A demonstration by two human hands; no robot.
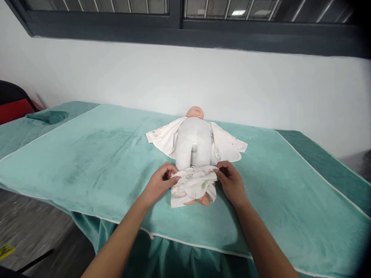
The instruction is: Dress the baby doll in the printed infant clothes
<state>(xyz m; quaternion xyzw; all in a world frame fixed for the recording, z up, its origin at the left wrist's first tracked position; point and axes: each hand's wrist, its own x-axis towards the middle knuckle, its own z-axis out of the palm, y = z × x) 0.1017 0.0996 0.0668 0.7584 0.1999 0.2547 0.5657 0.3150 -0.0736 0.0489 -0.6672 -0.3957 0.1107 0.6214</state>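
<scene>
A baby doll [194, 133] with a white cloth body lies on its back, head toward the wall and feet toward me. Printed white baby pants [195, 185] are bunched around its lower legs, and the bare feet [203, 199] poke out of the leg openings. My left hand [164, 179] pinches the waistband at its left side. At the right side of the waistband, my right hand [230, 178] grips the cloth between thumb and fingers. Beneath the doll a white printed baby shirt [227, 143] lies spread open, its sleeves out to both sides.
A green plush cover [101, 154] drapes over the table and hangs down at the front edge. Behind stands a white wall [130, 73] under a dark-framed window [176, 23]. A red and black chair [14, 104] is at the far left.
</scene>
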